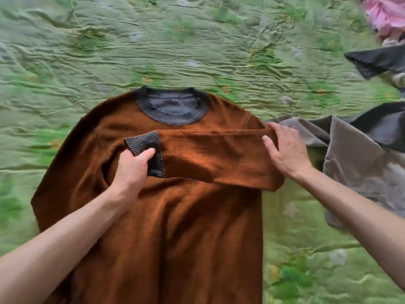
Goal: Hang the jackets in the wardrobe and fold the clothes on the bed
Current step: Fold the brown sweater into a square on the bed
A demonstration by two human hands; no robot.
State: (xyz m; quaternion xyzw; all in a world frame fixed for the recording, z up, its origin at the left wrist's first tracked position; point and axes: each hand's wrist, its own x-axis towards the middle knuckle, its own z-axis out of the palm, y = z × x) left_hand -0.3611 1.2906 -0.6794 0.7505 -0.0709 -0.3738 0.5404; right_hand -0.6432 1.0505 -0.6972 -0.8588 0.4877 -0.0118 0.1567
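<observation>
Rust-brown sweater (175,227) spread flat on the green quilted bed (153,40), front up, collar toward twelve o'clock, hem running off at six. Right-side sleeve (208,154) folded straight across the chest toward nine o'clock, likely to square the body up before the next fold. Left hand (131,170) pinching the dark ribbed cuff (146,150), thumb on top of the ribbing, fingers tucked under, probably to pull the sleeve taut and level. Right hand (285,150) laid over the shoulder fold at three o'clock, fingers curled over the crease, grip clamping the fabric so the fold does not creep. Looks like a soft, fuzzy knit, plush nap, dark grey ribbed neckband matching the cuff, grey lining visible inside the neck. Other sleeve at nine o'clock not yet folded in, by the look of it. Grey garment (355,163) crumpled just beside the sweater at three o'clock, dark cloth (377,60) at two o'clock, something pink and frilly (385,14) at one o'clock, all apparently waiting a turn.
</observation>
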